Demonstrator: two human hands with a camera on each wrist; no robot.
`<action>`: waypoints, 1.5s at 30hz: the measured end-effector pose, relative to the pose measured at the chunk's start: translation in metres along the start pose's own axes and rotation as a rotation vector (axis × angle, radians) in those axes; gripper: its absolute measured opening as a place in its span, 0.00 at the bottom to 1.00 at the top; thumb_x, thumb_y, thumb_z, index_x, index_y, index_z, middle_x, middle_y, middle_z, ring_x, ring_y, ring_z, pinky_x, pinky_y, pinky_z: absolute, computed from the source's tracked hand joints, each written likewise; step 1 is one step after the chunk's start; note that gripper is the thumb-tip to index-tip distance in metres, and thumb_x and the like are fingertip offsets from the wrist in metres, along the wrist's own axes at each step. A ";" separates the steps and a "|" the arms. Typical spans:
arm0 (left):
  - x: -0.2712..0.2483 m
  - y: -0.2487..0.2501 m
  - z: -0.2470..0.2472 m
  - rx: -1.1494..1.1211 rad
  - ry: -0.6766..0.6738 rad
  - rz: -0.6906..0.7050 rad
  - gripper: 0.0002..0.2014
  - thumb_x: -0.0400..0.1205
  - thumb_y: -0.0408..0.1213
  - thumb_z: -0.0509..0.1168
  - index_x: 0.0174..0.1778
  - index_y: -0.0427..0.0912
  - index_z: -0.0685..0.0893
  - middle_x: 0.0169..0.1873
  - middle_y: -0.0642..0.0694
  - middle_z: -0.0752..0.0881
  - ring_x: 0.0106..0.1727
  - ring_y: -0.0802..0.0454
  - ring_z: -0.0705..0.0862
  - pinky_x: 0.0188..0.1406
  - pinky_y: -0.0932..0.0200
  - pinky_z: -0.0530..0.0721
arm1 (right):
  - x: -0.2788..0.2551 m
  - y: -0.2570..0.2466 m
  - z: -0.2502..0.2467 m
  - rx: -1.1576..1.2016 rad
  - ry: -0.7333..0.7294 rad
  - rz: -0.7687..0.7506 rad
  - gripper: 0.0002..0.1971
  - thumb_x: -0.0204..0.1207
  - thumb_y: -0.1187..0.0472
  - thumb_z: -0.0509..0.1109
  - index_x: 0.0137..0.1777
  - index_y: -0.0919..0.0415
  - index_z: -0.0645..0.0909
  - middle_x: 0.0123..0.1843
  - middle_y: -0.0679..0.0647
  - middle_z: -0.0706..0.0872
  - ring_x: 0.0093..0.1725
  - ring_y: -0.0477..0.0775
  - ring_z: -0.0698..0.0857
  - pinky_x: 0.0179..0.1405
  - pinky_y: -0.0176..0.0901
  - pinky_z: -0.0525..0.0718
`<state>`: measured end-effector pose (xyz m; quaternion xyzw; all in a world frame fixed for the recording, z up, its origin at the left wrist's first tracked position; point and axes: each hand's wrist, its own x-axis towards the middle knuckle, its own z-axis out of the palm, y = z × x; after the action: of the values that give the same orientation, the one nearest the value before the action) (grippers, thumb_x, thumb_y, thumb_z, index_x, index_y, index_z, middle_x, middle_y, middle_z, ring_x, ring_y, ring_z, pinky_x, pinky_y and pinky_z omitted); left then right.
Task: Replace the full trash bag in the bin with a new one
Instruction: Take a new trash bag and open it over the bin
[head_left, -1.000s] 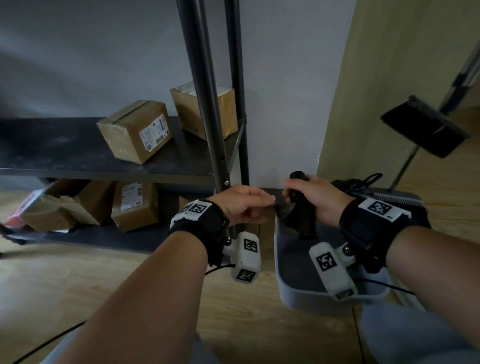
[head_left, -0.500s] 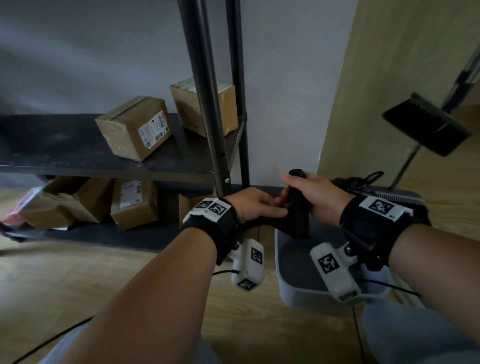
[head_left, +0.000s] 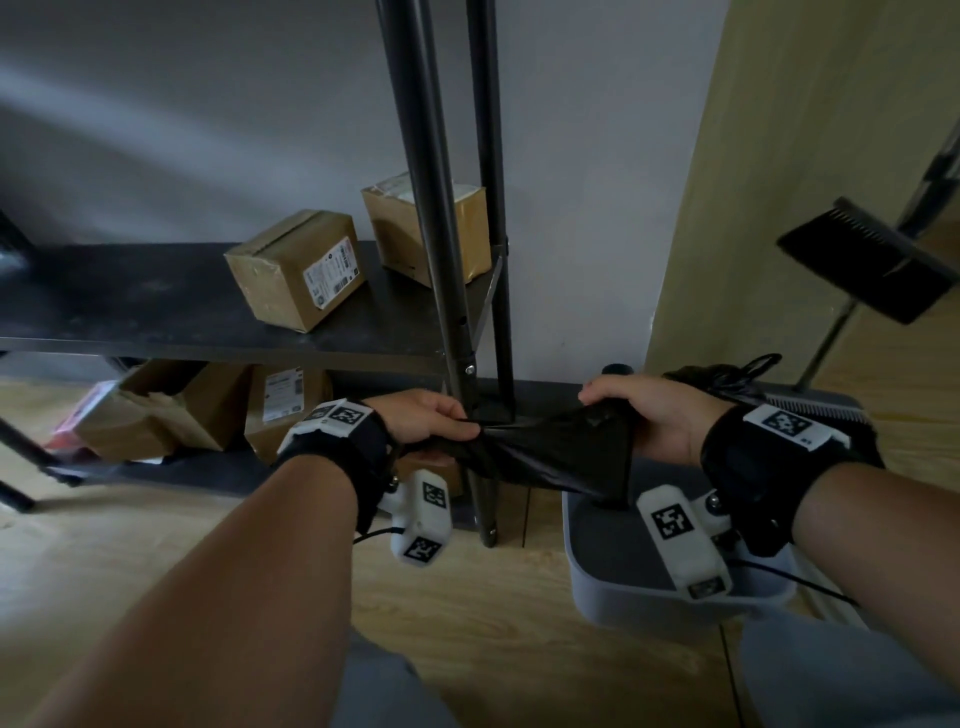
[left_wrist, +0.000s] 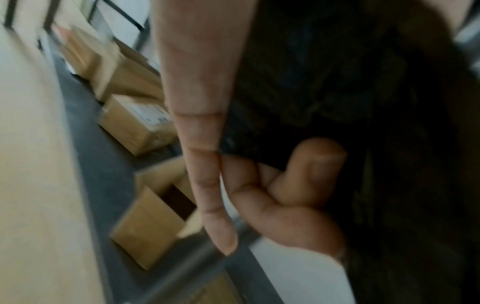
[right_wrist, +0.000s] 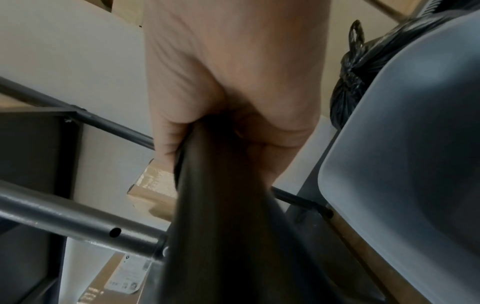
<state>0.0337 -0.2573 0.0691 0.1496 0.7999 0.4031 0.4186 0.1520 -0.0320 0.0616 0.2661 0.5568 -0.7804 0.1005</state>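
Your left hand (head_left: 423, 423) pinches the gathered end of a black trash bag (head_left: 561, 452), thumb and curled fingers (left_wrist: 309, 170) clamped on the film, index finger lying straight alongside it. Your right hand (head_left: 647, 418) is wrapped tight around the roll of black bags (right_wrist: 221, 216), which stands upright in its fist, its top poking out above the knuckles. The sheet of bag is stretched taut between your two hands, fanning wider toward the roll. Directly under your right wrist sits the grey plastic bin (head_left: 613, 592) on the wooden floor (head_left: 467, 623), with no liner visible inside it. Just left of the bin rise the black uprights of a metal shelf unit (head_left: 441, 234). Beyond the bin, against the wall, rests the full black bag (right_wrist: 348, 86), its top tied in a loop. Cardboard boxes (head_left: 298, 270) sit on the dark shelf near its right edge, more on the lower shelf. A broom head (head_left: 872, 260) hangs at the far right.
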 end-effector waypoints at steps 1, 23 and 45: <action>-0.003 -0.004 -0.004 -0.016 0.003 -0.024 0.08 0.81 0.32 0.66 0.36 0.43 0.78 0.34 0.47 0.82 0.23 0.63 0.84 0.23 0.72 0.82 | -0.002 0.000 0.000 -0.014 0.009 0.013 0.02 0.74 0.66 0.71 0.41 0.60 0.81 0.38 0.56 0.87 0.40 0.53 0.87 0.45 0.44 0.86; -0.015 -0.066 -0.060 0.081 0.145 -0.264 0.06 0.80 0.33 0.67 0.37 0.38 0.80 0.29 0.44 0.85 0.30 0.50 0.83 0.32 0.60 0.80 | 0.000 0.003 0.007 -0.157 -0.087 0.124 0.12 0.59 0.63 0.75 0.45 0.59 0.86 0.42 0.57 0.92 0.43 0.56 0.90 0.46 0.48 0.88; 0.024 0.022 0.044 0.065 -0.148 0.168 0.10 0.76 0.46 0.72 0.50 0.47 0.85 0.48 0.47 0.88 0.43 0.59 0.88 0.43 0.65 0.85 | 0.013 0.001 0.045 -0.253 0.178 -0.125 0.26 0.60 0.57 0.82 0.56 0.71 0.84 0.48 0.69 0.90 0.47 0.65 0.91 0.52 0.60 0.89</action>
<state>0.0515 -0.2071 0.0583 0.2592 0.7641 0.3984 0.4362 0.1275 -0.0722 0.0645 0.2841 0.6729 -0.6821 0.0350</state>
